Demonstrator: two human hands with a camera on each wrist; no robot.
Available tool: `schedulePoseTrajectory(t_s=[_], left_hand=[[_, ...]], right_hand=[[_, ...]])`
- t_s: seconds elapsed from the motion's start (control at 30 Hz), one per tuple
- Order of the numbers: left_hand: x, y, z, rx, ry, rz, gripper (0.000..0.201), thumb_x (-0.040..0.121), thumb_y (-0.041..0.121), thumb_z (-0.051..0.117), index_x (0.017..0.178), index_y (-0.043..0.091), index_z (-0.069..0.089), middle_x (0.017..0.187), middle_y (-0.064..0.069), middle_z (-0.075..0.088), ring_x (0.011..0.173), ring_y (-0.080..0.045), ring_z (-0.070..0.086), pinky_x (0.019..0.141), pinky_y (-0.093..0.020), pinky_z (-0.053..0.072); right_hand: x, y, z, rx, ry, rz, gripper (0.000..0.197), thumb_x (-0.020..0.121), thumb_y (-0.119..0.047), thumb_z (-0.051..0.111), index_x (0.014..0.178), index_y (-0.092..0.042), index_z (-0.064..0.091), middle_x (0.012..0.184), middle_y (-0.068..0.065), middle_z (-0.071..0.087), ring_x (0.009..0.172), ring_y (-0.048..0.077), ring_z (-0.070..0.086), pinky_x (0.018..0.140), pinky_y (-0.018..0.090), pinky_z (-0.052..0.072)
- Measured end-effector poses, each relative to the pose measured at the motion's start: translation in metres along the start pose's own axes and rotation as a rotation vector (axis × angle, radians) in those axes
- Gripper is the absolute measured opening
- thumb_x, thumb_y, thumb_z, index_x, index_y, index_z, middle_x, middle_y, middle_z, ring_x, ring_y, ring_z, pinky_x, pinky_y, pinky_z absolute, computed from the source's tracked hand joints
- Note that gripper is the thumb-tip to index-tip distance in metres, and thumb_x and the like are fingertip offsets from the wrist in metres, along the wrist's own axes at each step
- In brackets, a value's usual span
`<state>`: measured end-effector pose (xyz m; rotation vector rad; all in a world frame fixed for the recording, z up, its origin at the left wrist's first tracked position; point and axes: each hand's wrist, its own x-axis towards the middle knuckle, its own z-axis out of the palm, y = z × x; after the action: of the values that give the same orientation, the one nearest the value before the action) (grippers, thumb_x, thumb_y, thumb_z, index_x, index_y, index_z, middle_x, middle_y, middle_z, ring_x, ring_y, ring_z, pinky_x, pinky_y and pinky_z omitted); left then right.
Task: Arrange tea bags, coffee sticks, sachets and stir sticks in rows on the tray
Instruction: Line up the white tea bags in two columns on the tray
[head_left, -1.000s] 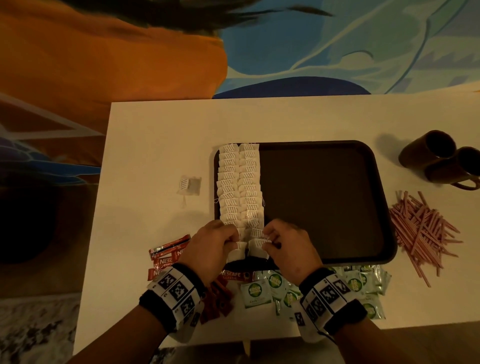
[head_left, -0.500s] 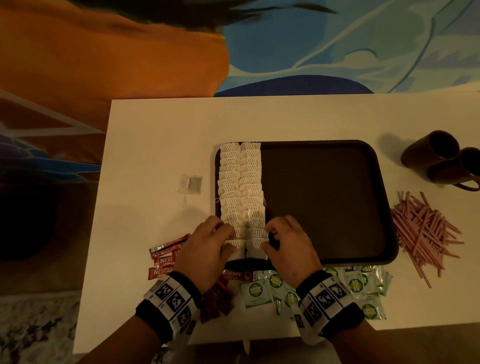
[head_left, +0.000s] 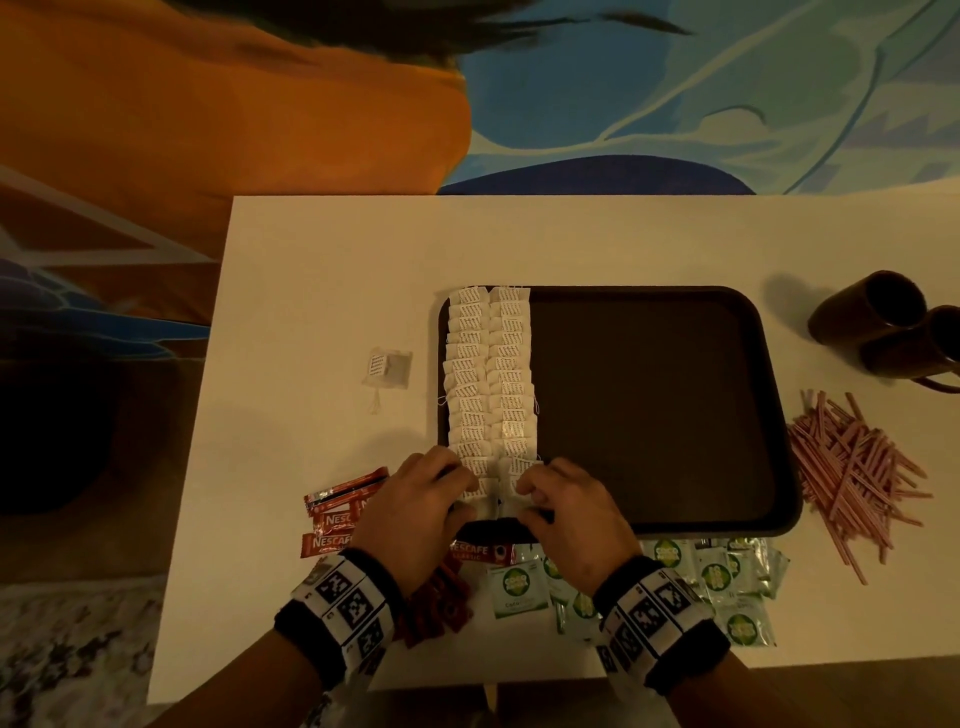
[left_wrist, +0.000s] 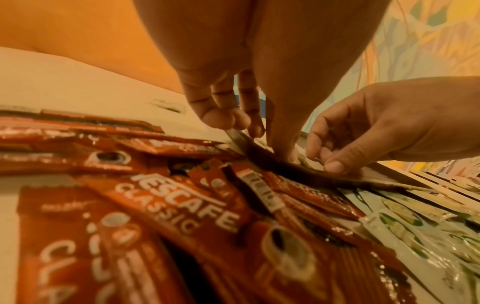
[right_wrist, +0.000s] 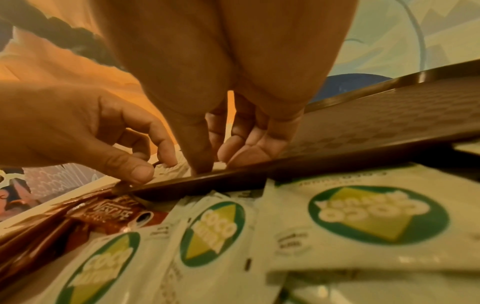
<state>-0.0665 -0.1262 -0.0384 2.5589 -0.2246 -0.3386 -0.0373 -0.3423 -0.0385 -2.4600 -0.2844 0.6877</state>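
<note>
From the head view, the dark tray (head_left: 675, 405) on the white worktop (head_left: 322, 291) holds two rows of white tea bags (head_left: 488, 374) along its left edge. The left hand (head_left: 415, 512) and right hand (head_left: 574, 512) sit close together at the tray's near end, fingertips pinching the nearest bags.

In the left wrist view, red coffee sticks (left_wrist: 182, 207) lie just before the tray.

In the right wrist view, green-and-white sachets (right_wrist: 363, 218) lie against the tray's near rim.
</note>
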Motion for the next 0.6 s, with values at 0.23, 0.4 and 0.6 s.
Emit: schedulePoseTrajectory(t_s=[0.23,0.4,0.6], left_hand=[[0.007,-0.015,-0.023,-0.123,0.113,-0.104,0.017,0.092,0.034,0.07,0.107,0.027,0.067,0.116,0.01,0.051,0.099,-0.011,0.056,0.083,-0.029,0.054],[0.041,-0.053,-0.06,-0.068,0.248,-0.322,0.026,0.094,0.034,0.068,0.116,0.022,0.062,0.118,0.002,0.054,0.098,-0.015,0.056,0.087,-0.031,0.051],[0.09,-0.094,-0.074,-0.042,0.143,-0.559,0.053,0.093,0.049,0.064,0.13,0.012,0.053,0.13,-0.013,0.049,0.116,-0.032,0.057,0.099,-0.048,0.051]], right_hand=[[-0.002,-0.004,-0.011,-0.014,0.067,0.007,0.019,0.092,-0.031,0.071,0.107,-0.035,0.061,0.102,-0.017,0.05,0.088,0.006,0.057,0.077,0.031,0.058],[0.001,-0.009,-0.021,0.048,0.163,0.01,0.013,0.093,-0.032,0.07,0.105,-0.032,0.064,0.096,-0.016,0.054,0.081,0.004,0.058,0.073,0.032,0.058],[0.008,-0.022,-0.021,0.075,0.155,-0.036,0.009,0.095,-0.03,0.067,0.105,-0.031,0.065,0.096,-0.017,0.056,0.082,0.001,0.058,0.075,0.029,0.058]])
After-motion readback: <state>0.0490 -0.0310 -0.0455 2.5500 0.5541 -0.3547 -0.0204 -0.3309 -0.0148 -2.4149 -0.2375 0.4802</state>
